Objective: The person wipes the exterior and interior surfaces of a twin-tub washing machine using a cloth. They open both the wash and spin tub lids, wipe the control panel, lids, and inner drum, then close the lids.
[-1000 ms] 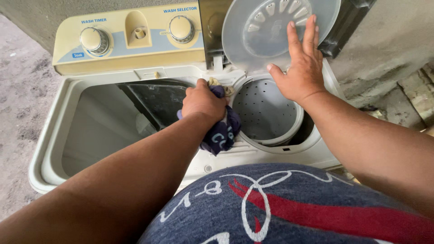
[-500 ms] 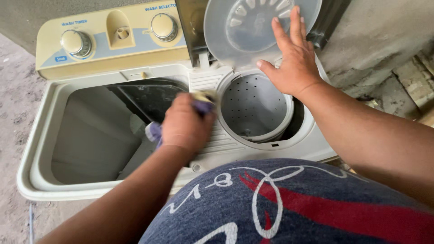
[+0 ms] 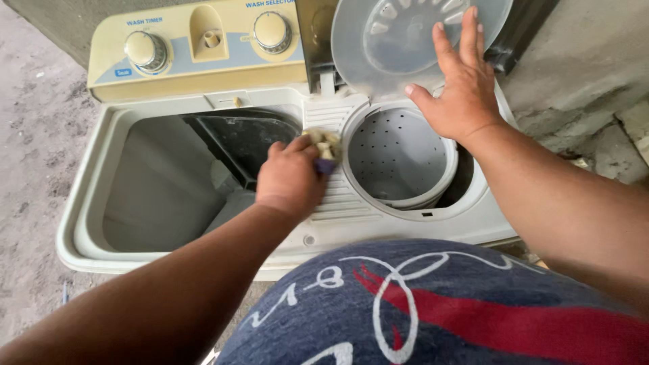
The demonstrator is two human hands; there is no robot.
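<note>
- The person's left hand (image 3: 292, 177) is closed around a small wad of cloth (image 3: 325, 150), pale yellowish with a purple edge, pressed to the ribbed white ledge (image 3: 338, 196) between the two tubs, seemingly to wipe it.
- The right hand (image 3: 460, 86) is open and flat, fingers spread, gripping nothing; its palm leans on the translucent round lid (image 3: 399, 40), apparently propping it upright so the spin tub stays uncovered.
- Just below that lid sits the perforated white spin drum (image 3: 397, 154), which looks empty.
- To the left lies the larger wash tub (image 3: 162, 196), open, with a dark panel inside.
- Behind it, a cream control panel (image 3: 203, 64) carries two round knobs (image 3: 145, 51).
- One twin-tub washing machine, two tubs, two knobs, one lid, one cloth.
</note>
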